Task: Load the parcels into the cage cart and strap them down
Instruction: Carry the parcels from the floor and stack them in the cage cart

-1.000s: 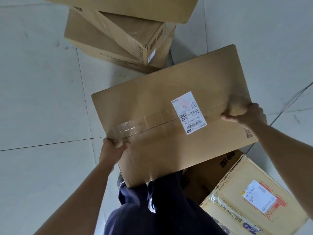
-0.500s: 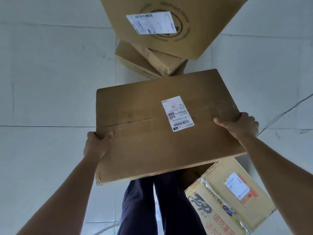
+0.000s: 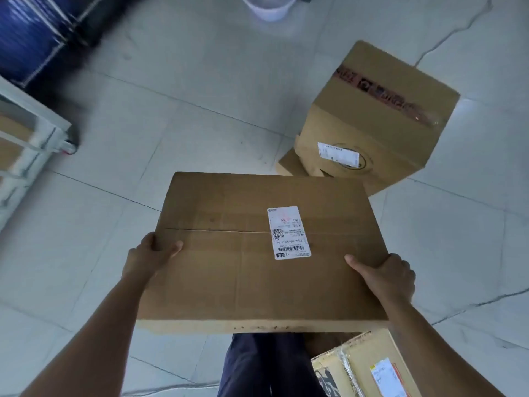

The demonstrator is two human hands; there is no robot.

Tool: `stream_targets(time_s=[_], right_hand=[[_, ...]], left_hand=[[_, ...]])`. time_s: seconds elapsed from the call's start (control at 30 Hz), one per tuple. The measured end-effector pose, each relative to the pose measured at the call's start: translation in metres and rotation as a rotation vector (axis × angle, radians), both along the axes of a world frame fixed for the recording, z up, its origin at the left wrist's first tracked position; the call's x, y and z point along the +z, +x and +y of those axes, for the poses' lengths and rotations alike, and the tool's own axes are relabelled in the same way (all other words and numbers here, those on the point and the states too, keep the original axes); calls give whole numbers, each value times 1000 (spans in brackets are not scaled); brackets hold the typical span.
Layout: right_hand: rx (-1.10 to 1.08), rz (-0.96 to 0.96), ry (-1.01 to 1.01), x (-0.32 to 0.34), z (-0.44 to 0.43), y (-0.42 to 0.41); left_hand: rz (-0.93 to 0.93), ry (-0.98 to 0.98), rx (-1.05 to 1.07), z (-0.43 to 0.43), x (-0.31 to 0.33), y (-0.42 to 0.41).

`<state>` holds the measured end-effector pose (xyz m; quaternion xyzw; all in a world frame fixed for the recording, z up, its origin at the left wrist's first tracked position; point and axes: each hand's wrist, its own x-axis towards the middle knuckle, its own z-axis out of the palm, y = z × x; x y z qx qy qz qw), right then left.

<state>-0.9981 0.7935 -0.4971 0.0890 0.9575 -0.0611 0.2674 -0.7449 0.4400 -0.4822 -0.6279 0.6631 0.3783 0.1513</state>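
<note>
The flat cardboard box [image 3: 229, 276] is held level in front of the person's body, off the floor, with its broad face up and a white shipping label [image 3: 288, 232] stuck right of centre across the taped seam. The left hand [image 3: 148, 259] grips the left edge, thumb [image 3: 171, 249] lying flat on top and the other fingers curled under the box out of sight. The right hand [image 3: 386, 275] grips the right edge the same way, thumb [image 3: 353, 260] on the top face and knuckles bent over the side. Dark trousers [image 3: 257, 365] show below the box. Just beside them, at the lower right, lies a parcel [image 3: 360, 371] with clear tape and its own label. Beyond the held box, to the right, a taller carton [image 3: 372, 118] sits tilted on a flatter box [image 3: 287, 164]. At the far left stands the cart [image 3: 31, 130], blurred, one wheel [image 3: 68, 147] on the pale tiled floor [image 3: 171, 124]. A white tub [image 3: 269, 7] stands at the top edge.
</note>
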Motion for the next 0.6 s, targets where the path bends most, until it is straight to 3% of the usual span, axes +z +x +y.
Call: stream_targets(time_s=[0.23,0.6], right_hand=[[231,105,-139,87,-92,-2],[585,205,-443,209,-274,34]], left_hand=[[120,-112,192,-24,99,64],[257,-394,662,-56,201,190]])
